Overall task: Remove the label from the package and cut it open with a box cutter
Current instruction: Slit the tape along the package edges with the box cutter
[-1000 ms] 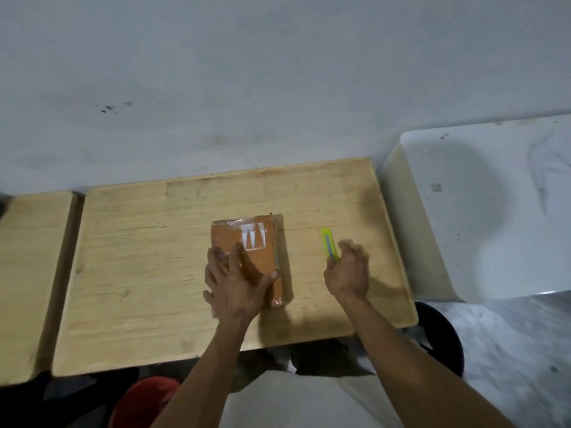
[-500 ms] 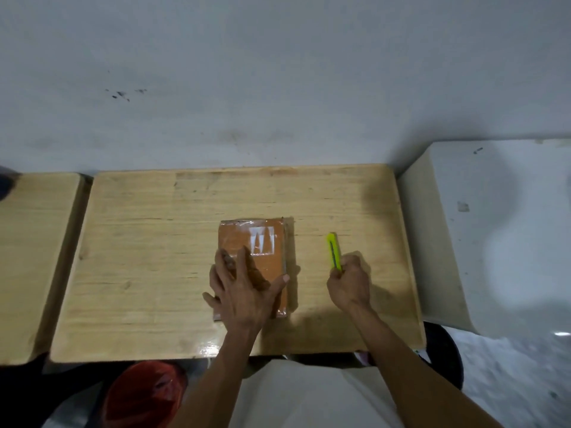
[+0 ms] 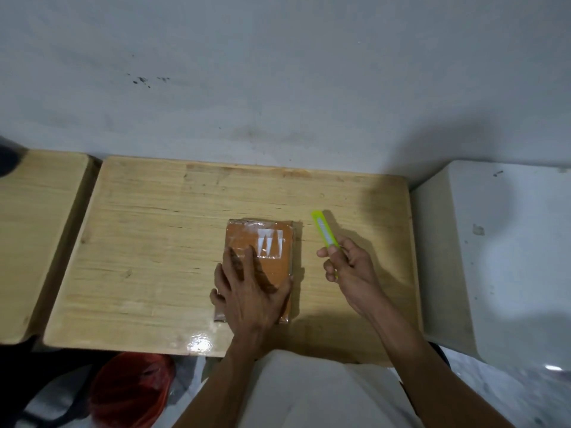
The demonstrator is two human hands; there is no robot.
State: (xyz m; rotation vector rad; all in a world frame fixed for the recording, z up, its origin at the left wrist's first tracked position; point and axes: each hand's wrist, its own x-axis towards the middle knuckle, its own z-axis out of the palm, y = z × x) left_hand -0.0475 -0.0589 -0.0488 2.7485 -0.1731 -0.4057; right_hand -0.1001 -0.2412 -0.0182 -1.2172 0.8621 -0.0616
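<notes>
Orange package (image 3: 272,257), wrapped in clear film, flat on the wooden counter (image 3: 154,242), a little right of the counter's middle and nearer the front edge than the wall. On its far right part, a pale patch (image 3: 271,246) with white streaks, perhaps a label or only glare on the film; cannot tell which. Left hand (image 3: 250,291) spread flat, palm down, fingers extended, pressing on the package's near left half and covering its lower part; gripping nothing, only resting on top. Right hand (image 3: 349,270) just beside the package on the right, closed around the lower end of a bright yellow-green box cutter (image 3: 325,230), thumb and forefinger pinching the handle. Cutter pointing away and slightly left, its upper end clear of the package, apart from it. Blade too small to make out. Second wooden surface (image 3: 37,236) left of the counter, with a narrow gap between. White block (image 3: 500,257) right of the counter, against the grey wall (image 3: 278,72). Below the counter's front edge, a red bag (image 3: 129,393) on the floor at lower left, and a white garment (image 3: 309,393) at the bottom middle.
</notes>
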